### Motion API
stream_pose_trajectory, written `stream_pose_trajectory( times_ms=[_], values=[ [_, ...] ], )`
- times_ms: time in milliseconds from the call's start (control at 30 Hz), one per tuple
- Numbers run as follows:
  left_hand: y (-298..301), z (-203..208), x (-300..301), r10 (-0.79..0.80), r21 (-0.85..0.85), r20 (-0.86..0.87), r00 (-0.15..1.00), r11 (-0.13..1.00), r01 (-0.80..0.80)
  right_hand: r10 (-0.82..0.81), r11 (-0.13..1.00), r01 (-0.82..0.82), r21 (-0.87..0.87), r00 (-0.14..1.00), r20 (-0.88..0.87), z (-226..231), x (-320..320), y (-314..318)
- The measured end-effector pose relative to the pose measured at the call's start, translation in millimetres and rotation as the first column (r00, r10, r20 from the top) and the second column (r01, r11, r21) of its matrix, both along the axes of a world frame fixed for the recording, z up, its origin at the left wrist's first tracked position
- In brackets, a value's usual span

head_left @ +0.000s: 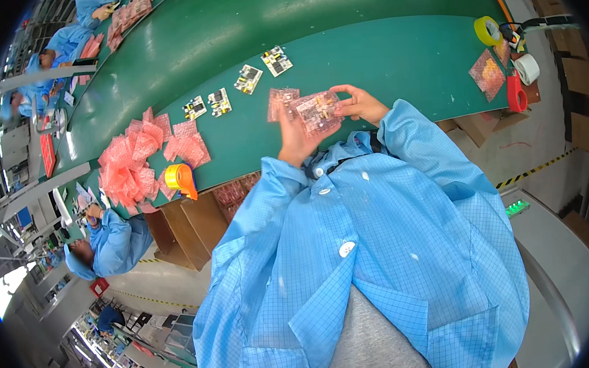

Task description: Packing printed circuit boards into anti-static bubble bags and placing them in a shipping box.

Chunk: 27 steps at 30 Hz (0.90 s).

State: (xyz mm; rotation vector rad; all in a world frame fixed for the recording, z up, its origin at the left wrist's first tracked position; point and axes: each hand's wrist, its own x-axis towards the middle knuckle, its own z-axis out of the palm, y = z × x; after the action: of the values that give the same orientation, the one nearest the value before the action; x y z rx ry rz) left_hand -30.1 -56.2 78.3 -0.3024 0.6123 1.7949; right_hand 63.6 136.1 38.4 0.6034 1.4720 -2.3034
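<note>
Between my two hands is a circuit board in a pink bubble-wrap bag (318, 114), held just above the table's near edge. My left hand (295, 141) supports it from the left and below, thumb up along its side. At its right edge, the fingers and thumb of my right hand (363, 105) pinch the bag. Another pink bubble-wrap bag (281, 100) lies on the green table (382, 66) just behind my left hand. Farther left, bare circuit boards stand in a slanting row, among them one board (276, 60) at its far end and another (219, 102) nearer the bags.
A heap of pink bubble-wrap bags (127, 162) covers the table's left part, beside an orange tape dispenser (181, 179). At right are yellow tape (486, 31), a white roll (526, 69) and a red tape holder (516, 95). A co-worker (115, 239) sits at left; cardboard boxes (194, 226) stand below.
</note>
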Motion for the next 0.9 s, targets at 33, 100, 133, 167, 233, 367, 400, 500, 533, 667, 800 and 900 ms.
stream_pose_trajectory(
  times_ms=[33,100,133,167,233,367,400,500,533,667,800,900],
  values=[
    [-3,-11,1,0.020,0.096,0.037,0.999,0.995,-0.024,0.002,1.000,-0.002,-0.004,1.000,-0.007,-6,-2,-3],
    [-10,-13,-3,0.060,0.049,-0.013,0.998,0.997,-0.059,0.042,0.999,-0.043,-0.009,0.999,-0.007,-2,-14,-7],
    [-14,-14,-8,0.091,0.005,-0.056,0.994,0.996,-0.091,0.048,0.999,-0.049,-0.008,0.999,-0.017,-1,-23,-13],
    [-17,-18,-11,0.080,-0.061,-0.195,0.978,0.994,-0.093,0.048,0.999,-0.047,0.024,0.998,-0.027,-3,-30,-20],
    [-31,-67,-10,0.020,-0.413,-0.571,0.821,0.857,-0.308,0.067,0.998,-0.065,0.024,0.997,-0.048,-15,-43,-30],
    [-61,-85,-24,0.131,-0.395,-0.544,0.829,0.832,-0.391,0.122,0.992,-0.113,0.064,0.980,-0.157,-43,-69,-62],
    [-72,-84,-29,0.155,-0.402,-0.541,0.827,0.816,-0.415,0.164,0.984,-0.154,0.092,0.979,-0.119,-32,-79,-70],
    [-99,-87,-48,0.274,-0.352,-0.514,0.813,0.797,-0.491,0.087,0.989,-0.073,0.131,0.991,-0.105,-41,-113,-83],
    [-108,-86,-57,0.306,-0.385,-0.452,0.838,0.781,-0.493,-0.085,0.988,0.100,0.120,0.988,-0.129,-53,-123,-88],
    [-161,-122,-89,0.264,-0.550,-0.555,0.788,0.594,-0.587,-0.230,0.563,0.342,0.752,0.939,-0.255,-91,-177,-76],
    [-203,-125,-94,-0.697,-0.626,-0.589,0.408,0.076,-0.776,-0.227,0.251,0.117,0.961,0.972,-0.059,-110,-212,-67],
    [-238,-112,-101,-0.634,-0.529,-0.669,0.388,0.039,-0.848,-0.238,0.169,-0.064,0.984,0.966,0.103,-95,-220,-88]
  ],
)
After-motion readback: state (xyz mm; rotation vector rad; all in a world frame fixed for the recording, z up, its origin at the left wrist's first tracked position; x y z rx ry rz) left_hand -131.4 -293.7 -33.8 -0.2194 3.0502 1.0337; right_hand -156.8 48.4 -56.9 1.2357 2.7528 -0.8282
